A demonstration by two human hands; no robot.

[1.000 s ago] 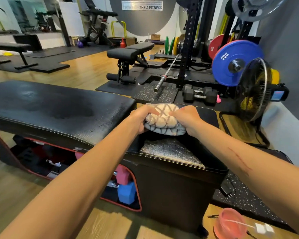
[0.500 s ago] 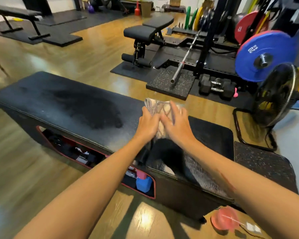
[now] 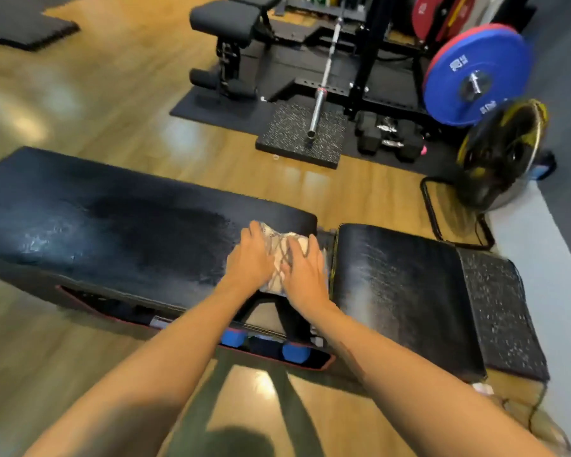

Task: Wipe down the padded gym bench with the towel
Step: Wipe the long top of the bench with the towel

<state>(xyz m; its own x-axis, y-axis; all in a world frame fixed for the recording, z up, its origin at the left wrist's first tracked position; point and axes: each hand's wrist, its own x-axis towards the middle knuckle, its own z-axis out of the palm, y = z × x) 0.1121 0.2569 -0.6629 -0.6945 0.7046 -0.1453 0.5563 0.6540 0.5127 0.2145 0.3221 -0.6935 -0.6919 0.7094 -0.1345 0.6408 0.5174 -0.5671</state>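
Both hands have moved to the left since the earlier frame, from the short right pad to the end of the long pad of the desk [image 3: 119,225], and the camera now looks more steeply down. Near the middle of the frame, the left hand [image 3: 249,258] and the right hand [image 3: 305,275] lie side by side on the towel [image 3: 282,255]. Each hand is flat with the fingers stretched forward, pressing the towel down on the black padding and not closed around it. The bunched, pale towel with dark lines sits at the right end of the long pad, just beside the gap to the short pad. A darker patch shows on the padding left of the hands. At the upper right of the frame stands a blue weight plate [image 3: 475,77].
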